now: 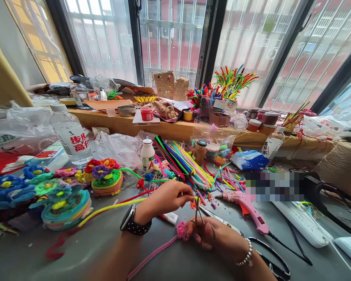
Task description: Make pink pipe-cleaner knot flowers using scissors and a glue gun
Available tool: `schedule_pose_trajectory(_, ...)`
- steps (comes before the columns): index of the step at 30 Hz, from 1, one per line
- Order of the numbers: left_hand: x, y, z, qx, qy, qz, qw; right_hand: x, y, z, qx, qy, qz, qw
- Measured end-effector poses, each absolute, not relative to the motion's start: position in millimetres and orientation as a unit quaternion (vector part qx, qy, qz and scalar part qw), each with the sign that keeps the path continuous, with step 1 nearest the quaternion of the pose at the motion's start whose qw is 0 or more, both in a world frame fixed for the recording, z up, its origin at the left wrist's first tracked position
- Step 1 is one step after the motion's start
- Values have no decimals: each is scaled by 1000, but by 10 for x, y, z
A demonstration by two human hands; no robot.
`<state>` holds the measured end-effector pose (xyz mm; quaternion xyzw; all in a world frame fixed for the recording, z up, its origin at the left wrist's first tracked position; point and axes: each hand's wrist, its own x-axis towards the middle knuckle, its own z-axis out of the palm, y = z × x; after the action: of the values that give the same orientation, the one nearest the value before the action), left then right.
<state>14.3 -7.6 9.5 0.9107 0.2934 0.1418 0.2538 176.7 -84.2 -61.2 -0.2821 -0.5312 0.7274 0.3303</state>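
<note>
My left hand, with a black watch at its wrist, is closed in a pinch just above the scissor tips; whatever lies between its fingertips is too small to make out. Small scissors point upward from my right hand, whose fingers are wrapped round them. Against the fingers of that same hand sits a pink curled flower, and a pink fuzzy stem runs from it toward the lower left. A yellow pipe cleaner passes behind my left wrist.
Pipe-cleaner flowers stand at the left, near a water bottle. Colourful pipe cleaners lie behind my hands. A pink glue gun, large black-handled scissors and a white power strip are at the right.
</note>
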Motion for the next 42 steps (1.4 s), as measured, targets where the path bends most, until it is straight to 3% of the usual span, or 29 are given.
schedule_pose_trajectory(13, 159, -62, 70, 926, 304, 135, 178, 1738, -765, -606, -469, -619, 522, 352)
schedule_pose_trajectory(26, 117, -32, 66, 930, 319, 111, 147, 1708, -740, -668, -468, -587, 563, 345)
schedule_pose_trajectory(36, 103, -16, 57, 926, 331, 62, 169, 1765, -769, -451, -369, -568, 688, 259)
schedule_pose_trajectory(42, 84, -5, 66, 921, 340, 62, 180, 1718, -712, -501, -395, -558, 687, 247)
